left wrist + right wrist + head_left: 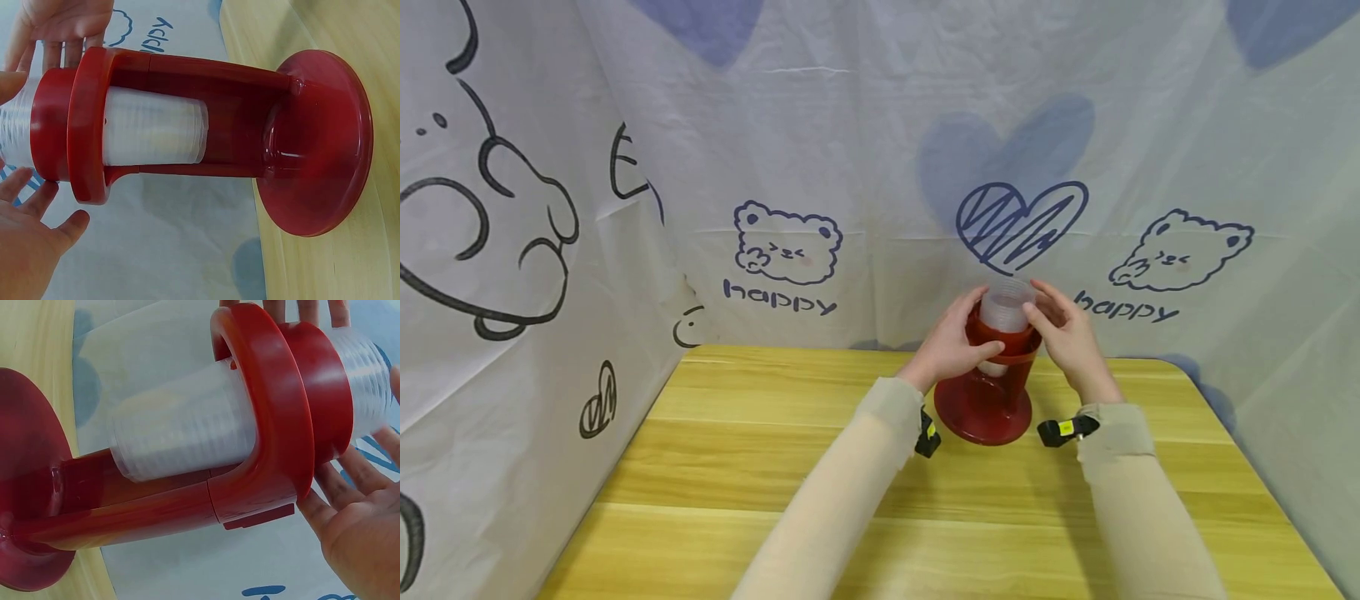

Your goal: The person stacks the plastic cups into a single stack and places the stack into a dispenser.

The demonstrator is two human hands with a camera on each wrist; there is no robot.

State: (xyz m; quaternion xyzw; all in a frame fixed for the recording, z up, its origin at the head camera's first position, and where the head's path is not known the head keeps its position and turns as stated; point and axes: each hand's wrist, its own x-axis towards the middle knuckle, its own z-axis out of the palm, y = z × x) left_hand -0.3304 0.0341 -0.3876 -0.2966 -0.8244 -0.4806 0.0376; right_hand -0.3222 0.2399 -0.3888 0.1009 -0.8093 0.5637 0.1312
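A red cup dispenser (985,412) stands on the table, its round base flat on the wood. Clear plastic cups (1003,307) are nested in a stack that rises out of the red collar (53,125). Below the dispenser's ring, the stack's lower end (181,425) shows, leaning a little. My left hand (951,342) reaches round the left side, fingertips at the collar and the cups, its thumb spread in front. On the other side my right hand (1075,346) holds the top of the stack, thumb in front and fingers behind, some along the collar.
The wooden table (760,467) reaches back to a white cloth (880,150) printed with hearts, bears and lettering. Another part of the cloth hangs along the left. Black straps with small devices (1067,429) sit at both wrists.
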